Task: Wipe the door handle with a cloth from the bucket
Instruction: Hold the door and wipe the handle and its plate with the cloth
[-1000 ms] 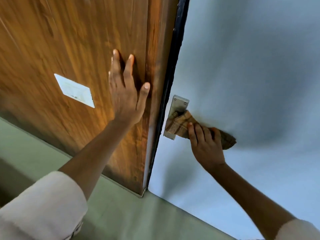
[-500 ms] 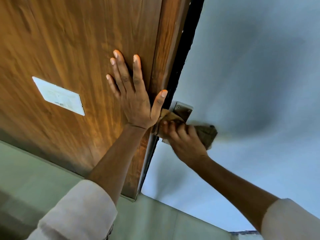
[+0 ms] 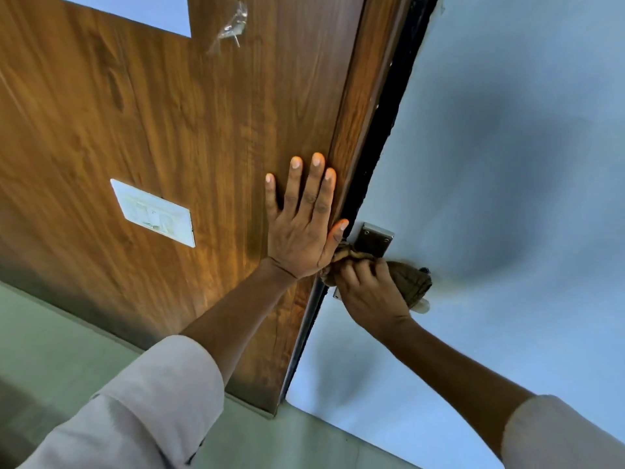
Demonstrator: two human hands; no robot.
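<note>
A metal door handle plate [image 3: 373,240] with screws sits on the pale blue door face, close to the door's black edge. My right hand [image 3: 370,292] grips a bunched brown cloth [image 3: 411,282] wrapped over the handle lever, which the cloth hides apart from a pale tip at the cloth's right end. My left hand [image 3: 304,225] lies flat with its fingers spread on the wooden door panel [image 3: 169,130], its thumb reaching toward the cloth. The bucket is out of sight.
A white rectangular label [image 3: 154,213] is stuck on the wooden panel left of my left hand. A scrap of clear tape [image 3: 230,28] hangs near the top. Greenish floor [image 3: 50,340] shows below the door, and the blue door face [image 3: 507,164] fills the right side.
My right hand has slid the cloth left along the handle toward the plate. My left hand has shifted toward the door edge, and the view has tilted up.
</note>
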